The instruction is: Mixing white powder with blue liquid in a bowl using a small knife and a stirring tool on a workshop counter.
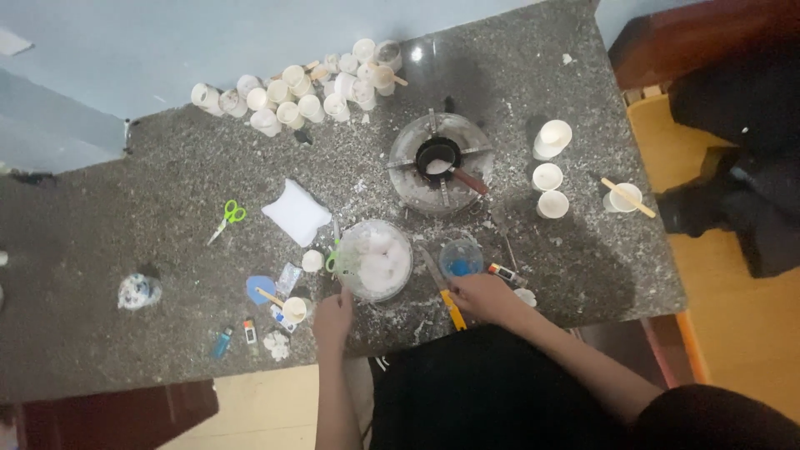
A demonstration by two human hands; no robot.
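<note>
The left hand [333, 317] is seen at the near edge of the granite counter [125, 333], just below a clear bowl [377, 260] filled with white lumps; its fingers are curled together, but it cannot be told whether something is held. The right hand [483, 297] is laid on the counter with the fingers closed, touching the yellow handle of a knife [444, 293]; if the handle is really clamped cannot be told. Beside the left hand a small white cup [293, 309] with a wooden stick is placed. A small dish with blue content [461, 258] stands just above the right hand. Farther away, a small stove [440, 162] with a black pot [439, 158] is seen. Green scissors [227, 218] lie to the left. At the far edge many white cups [292, 96] are heaped.
</note>
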